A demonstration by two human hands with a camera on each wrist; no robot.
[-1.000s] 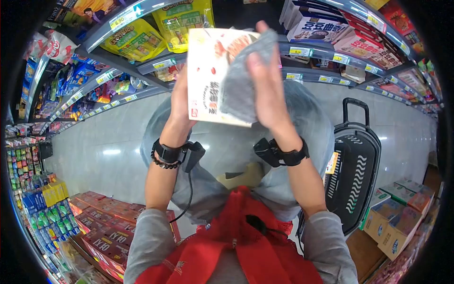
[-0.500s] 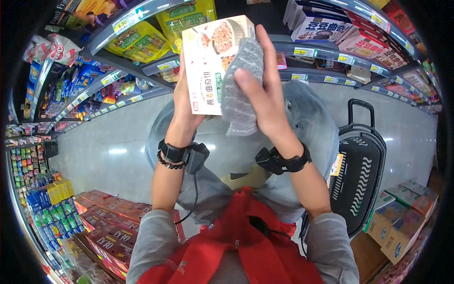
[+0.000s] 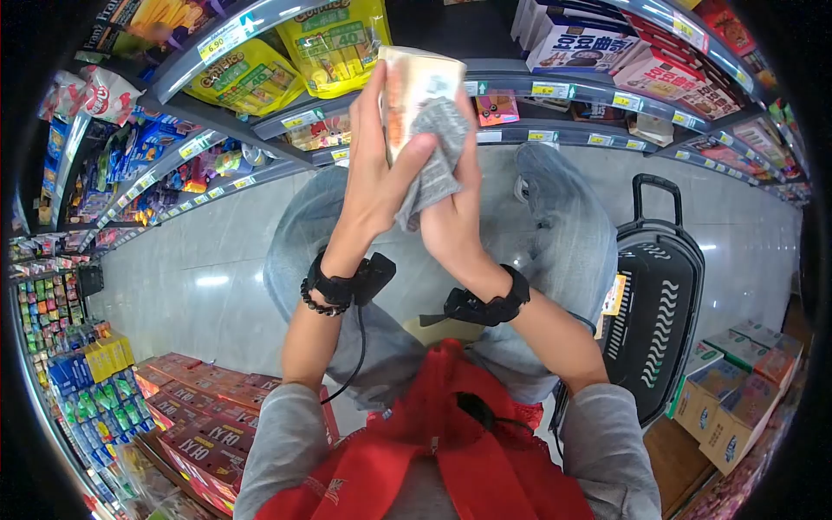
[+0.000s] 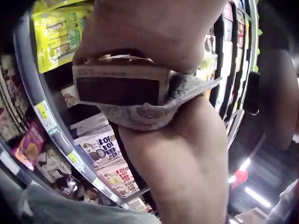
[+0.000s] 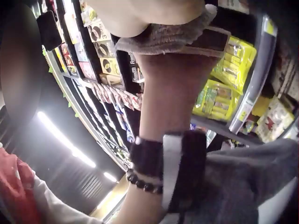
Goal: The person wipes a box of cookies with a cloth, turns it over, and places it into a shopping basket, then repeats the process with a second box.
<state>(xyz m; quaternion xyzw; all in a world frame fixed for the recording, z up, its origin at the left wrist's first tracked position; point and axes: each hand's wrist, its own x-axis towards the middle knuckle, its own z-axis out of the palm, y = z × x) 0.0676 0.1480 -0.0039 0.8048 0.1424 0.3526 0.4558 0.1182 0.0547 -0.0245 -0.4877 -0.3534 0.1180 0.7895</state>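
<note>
Both hands hold a white cookie box (image 3: 425, 69) in front of the shelves, with a narrow side facing up. My left hand (image 3: 371, 191) grips the box along its left side, its thumb lying over a grey cloth (image 3: 442, 126). From the right, my right hand (image 3: 452, 230) holds the cloth against the box. In the left wrist view, the end of the box (image 4: 119, 88) shows with the cloth (image 4: 149, 114) bunched below it. The cloth (image 5: 168, 35) wraps the lower part of the box in the right wrist view. Some fingers are hidden behind the box.
Yellow snack bags (image 3: 334, 48) and blue-and-white cookie boxes (image 3: 572, 48) stand on the shelf ahead. A black shopping basket (image 3: 654, 321) sits on the floor at the right. Red cartons (image 3: 204, 433) are stacked at the lower left, with open cardboard boxes (image 3: 737, 390) at the lower right.
The box has turned from its printed front to a narrow side. My right hand has moved left with the cloth, bringing the hands closer together, and my left thumb now overlaps the cloth.
</note>
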